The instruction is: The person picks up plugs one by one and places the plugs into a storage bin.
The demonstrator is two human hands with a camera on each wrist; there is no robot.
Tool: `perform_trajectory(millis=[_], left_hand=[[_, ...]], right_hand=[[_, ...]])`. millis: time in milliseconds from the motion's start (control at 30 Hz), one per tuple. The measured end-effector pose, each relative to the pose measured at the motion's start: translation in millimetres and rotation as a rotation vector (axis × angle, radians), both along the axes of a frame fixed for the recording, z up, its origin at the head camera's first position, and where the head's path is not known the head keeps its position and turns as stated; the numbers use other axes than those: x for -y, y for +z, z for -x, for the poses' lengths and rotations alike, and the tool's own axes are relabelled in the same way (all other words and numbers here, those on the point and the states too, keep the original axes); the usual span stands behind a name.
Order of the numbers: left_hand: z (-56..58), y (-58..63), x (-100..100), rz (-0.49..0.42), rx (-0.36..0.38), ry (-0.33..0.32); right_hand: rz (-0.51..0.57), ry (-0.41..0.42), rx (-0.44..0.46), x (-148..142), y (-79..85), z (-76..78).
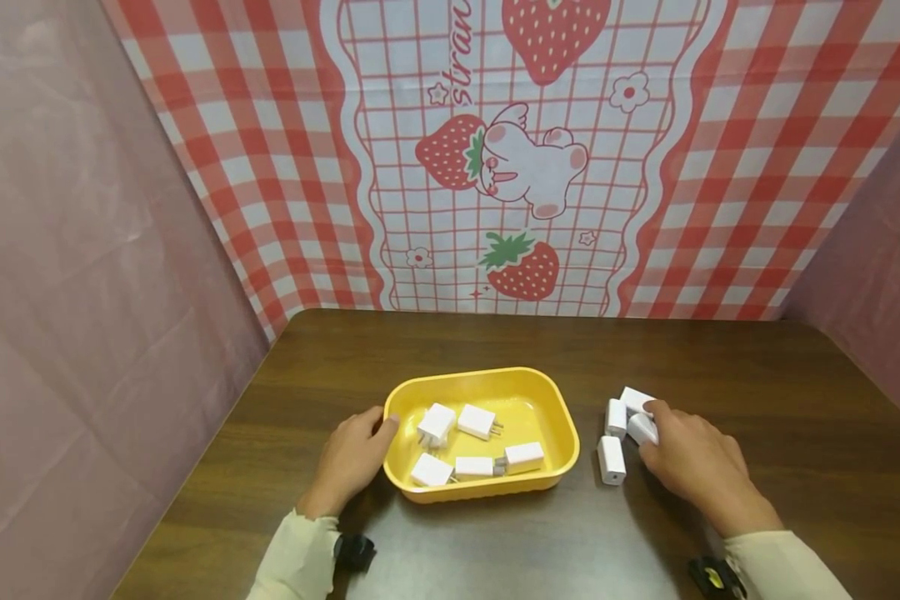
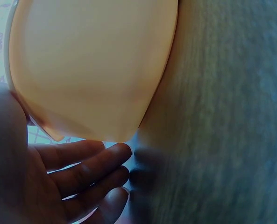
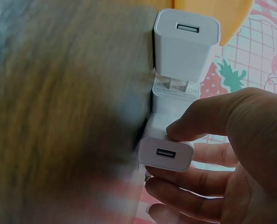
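Observation:
My left hand (image 1: 351, 458) holds the left end of a yellow plastic tray (image 1: 567, 417), thumb over the rim and fingers along the outer wall. Several white plug chargers lie inside, among them one charger (image 1: 477, 422) with its prongs pointing right. To the right of the tray, my right hand (image 1: 697, 458) pinches a white charger (image 3: 166, 154) between thumb and fingers; its USB port faces the right wrist camera. Close beside it on the table are a charger (image 1: 611, 460) in front, an upright-looking charger (image 1: 616, 417) and another charger (image 1: 636, 401) behind, partly covered by the fingers.
All of this stands on a dark brown wooden table (image 1: 330, 358). A red-and-white checked cloth (image 1: 270, 125) with strawberry prints hangs behind the table's back edge. Pinkish cloth (image 1: 82, 292) hangs at the left side, with more pink cloth (image 1: 862, 250) at the right.

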State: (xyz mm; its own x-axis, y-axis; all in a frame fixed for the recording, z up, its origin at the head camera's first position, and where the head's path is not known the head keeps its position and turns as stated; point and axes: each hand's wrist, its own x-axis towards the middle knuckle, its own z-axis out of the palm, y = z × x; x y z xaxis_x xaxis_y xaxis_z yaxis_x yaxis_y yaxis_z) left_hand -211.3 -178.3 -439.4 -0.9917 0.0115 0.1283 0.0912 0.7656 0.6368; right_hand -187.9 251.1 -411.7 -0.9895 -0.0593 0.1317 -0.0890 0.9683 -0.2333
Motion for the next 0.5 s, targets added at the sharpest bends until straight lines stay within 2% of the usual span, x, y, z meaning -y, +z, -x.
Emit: perform_trajectory(millis=[300,500], left_hand=[[0.0,0.1,-0.7,0.009,0.009,0.004],[0.1,-0.5,-0.2,0.001,0.009,0.003]], right_hand=[[0.019,-0.013,-0.044,-2.2,3.2,-2.5],[0.028,-0.006,-0.108,-2.1,5.8,-4.7]])
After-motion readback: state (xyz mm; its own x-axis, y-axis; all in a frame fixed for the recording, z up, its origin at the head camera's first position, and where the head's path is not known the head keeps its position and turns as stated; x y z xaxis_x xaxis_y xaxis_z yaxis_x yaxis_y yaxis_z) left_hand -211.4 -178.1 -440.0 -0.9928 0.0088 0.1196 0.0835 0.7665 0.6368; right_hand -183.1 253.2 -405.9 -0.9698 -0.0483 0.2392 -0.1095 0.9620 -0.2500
